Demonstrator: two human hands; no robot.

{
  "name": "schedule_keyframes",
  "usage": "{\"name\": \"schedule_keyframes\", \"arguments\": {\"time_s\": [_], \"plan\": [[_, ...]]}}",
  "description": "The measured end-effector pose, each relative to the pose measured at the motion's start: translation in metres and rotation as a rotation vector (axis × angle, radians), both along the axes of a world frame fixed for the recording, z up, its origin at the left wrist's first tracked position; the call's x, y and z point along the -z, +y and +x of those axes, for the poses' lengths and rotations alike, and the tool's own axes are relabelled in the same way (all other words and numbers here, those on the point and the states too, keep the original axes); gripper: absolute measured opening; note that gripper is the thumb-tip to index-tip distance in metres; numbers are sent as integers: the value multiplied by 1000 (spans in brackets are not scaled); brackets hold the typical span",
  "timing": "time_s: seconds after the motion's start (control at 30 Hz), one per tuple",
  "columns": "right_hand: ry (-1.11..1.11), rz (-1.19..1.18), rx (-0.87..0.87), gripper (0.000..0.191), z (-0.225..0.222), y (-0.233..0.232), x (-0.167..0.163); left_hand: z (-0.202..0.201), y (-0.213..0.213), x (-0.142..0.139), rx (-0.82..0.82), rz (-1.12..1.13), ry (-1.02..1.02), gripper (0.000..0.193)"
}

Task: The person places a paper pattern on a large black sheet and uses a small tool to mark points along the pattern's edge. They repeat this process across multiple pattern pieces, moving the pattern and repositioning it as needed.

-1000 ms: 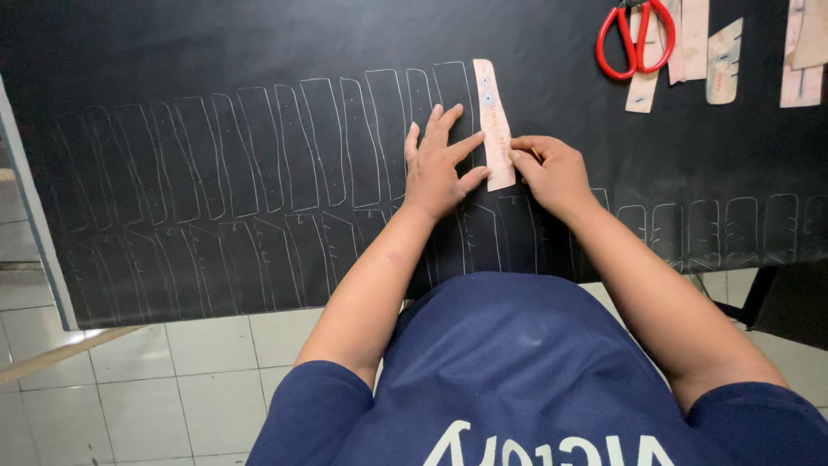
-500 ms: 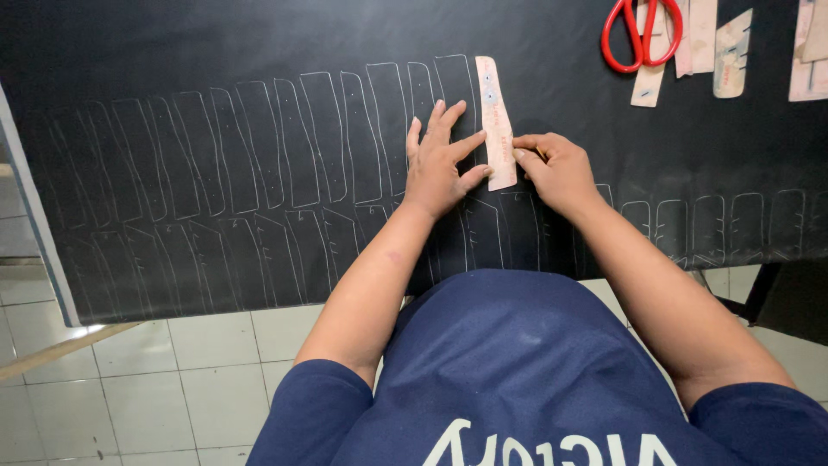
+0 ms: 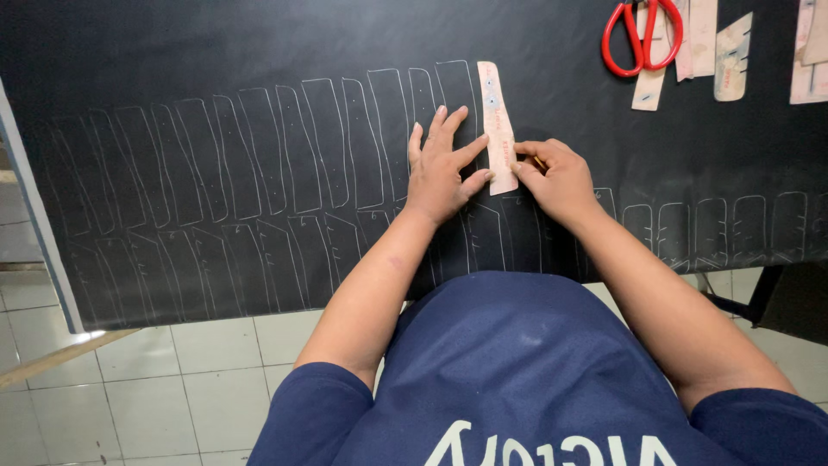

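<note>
Step in hand: the person looks to be tracing around a tan paper template [image 3: 498,128] onto the black sheet [image 3: 216,52], adding to the row of chalk outlines [image 3: 259,155] running across the left half of the frame.
Left hand [image 3: 442,168]: lying flat with fingers spread, fingertips pressing the template's left edge just above centre frame.
Right hand [image 3: 556,177]: curling closed, pinching a thin marking tool against the template's lower right edge.
Template position: lying upright between both hands, touching each.
Next move: likely calling for steady pressure while the tool is following the edge.
Upper right: red scissors [image 3: 642,36] are resting on spare templates [image 3: 733,52].
</note>
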State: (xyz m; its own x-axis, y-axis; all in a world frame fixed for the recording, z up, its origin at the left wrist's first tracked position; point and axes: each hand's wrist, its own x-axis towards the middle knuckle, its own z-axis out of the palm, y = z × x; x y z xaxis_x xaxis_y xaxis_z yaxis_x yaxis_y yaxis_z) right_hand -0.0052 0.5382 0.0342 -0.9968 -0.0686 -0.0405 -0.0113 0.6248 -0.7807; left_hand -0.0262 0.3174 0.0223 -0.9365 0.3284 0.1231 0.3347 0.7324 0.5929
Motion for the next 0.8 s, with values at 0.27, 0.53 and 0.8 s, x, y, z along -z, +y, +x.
{"name": "schedule_keyframes", "arguments": {"time_s": [0.27,0.53,0.8], "plan": [[-3,-26,-40,25,-3,4,0,2,7,-12,19,-80,89,54],[321,182,-98,16,-35,-2,-33,9,36,-3,149,-291,249,17],[220,98,-119,18,-60,-12,-50,19,26,-3,59,-286,403,27]]}}
